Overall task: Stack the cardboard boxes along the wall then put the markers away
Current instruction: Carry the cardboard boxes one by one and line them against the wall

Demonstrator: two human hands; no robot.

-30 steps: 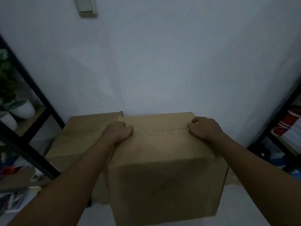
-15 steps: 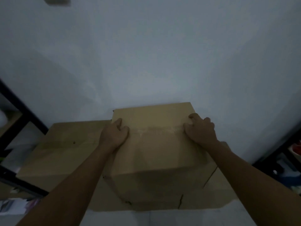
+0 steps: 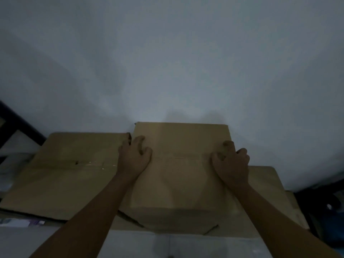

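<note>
Cardboard, plain brown: the upper box (image 3: 181,164) sits on top of a lower box (image 3: 264,198) whose top shows to its right and below its near edge, far edge close against the wall (image 3: 167,62). A taped seam runs across its top. No print, label or brand readable on any face; light too dim to tell more.

Left hand (image 3: 133,159) rests on the upper box's left top edge, fingers (image 3: 138,141) curled, tips pressing the cardboard, thumb side over the edge. Right hand (image 3: 231,162) at the right top edge, fingers (image 3: 228,146) curled likewise, tips on the top near the seam. Whether either really grips the edge or only presses, cannot tell.

Left neighbour box (image 3: 70,170) stands just beside the stack, lower, its taped top with a small hole, also against the wall.

Surroundings: pale floor (image 3: 167,244) in the foreground; dark shelf frame (image 3: 16,123) at left; papers (image 3: 22,222) on the floor at lower left; dark clutter (image 3: 323,211) at right, indistinct. Room dim, wall bare and bluish-white.
</note>
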